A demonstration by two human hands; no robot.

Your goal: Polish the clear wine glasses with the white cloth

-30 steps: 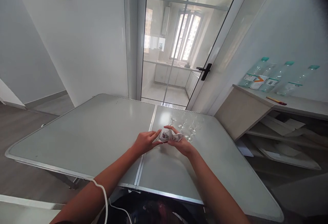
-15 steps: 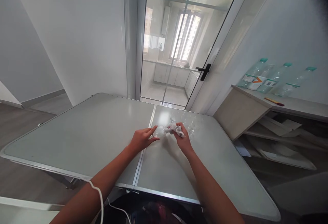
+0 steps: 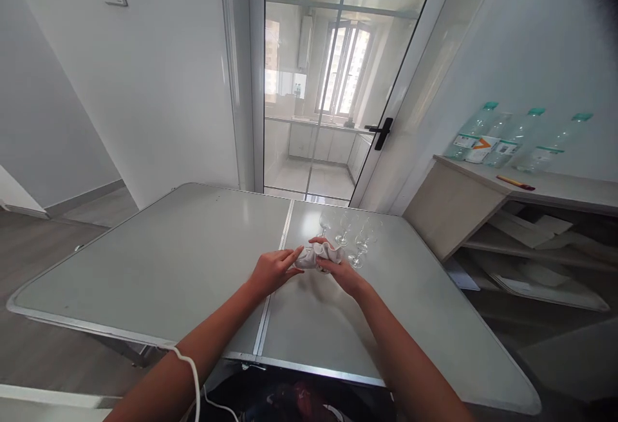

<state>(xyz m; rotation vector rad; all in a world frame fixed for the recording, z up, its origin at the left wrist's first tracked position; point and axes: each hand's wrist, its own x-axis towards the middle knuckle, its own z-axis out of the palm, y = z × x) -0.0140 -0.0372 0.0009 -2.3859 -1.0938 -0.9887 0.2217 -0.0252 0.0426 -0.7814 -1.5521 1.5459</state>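
Note:
Above the table my left hand (image 3: pixel 276 271) grips a clear glass (image 3: pixel 305 258) on its side between thumb and fingers. My right hand (image 3: pixel 342 271) is closed round a crumpled white cloth (image 3: pixel 329 253) at the glass's right end. Whitish cloth shows through the glass wall, seemingly pushed inside; the exact shape of the glass is partly covered by fingers and cloth. Just beyond my right hand stand several clear stemmed glasses (image 3: pixel 342 237), close together on the table.
The grey-green folding table (image 3: pixel 193 248) has a metal seam down its middle. A wooden shelf unit (image 3: pixel 463 206) at the right bears several plastic bottles (image 3: pixel 506 142) and a brush-like tool (image 3: pixel 515 183). A glass door (image 3: pixel 333 87) stands behind. A white cable (image 3: pixel 196 377) crosses my left forearm.
My right hand has turned and closed in on the glass, bringing the cloth against and apparently into it. My left hand keeps its grip. The view has shifted slightly.

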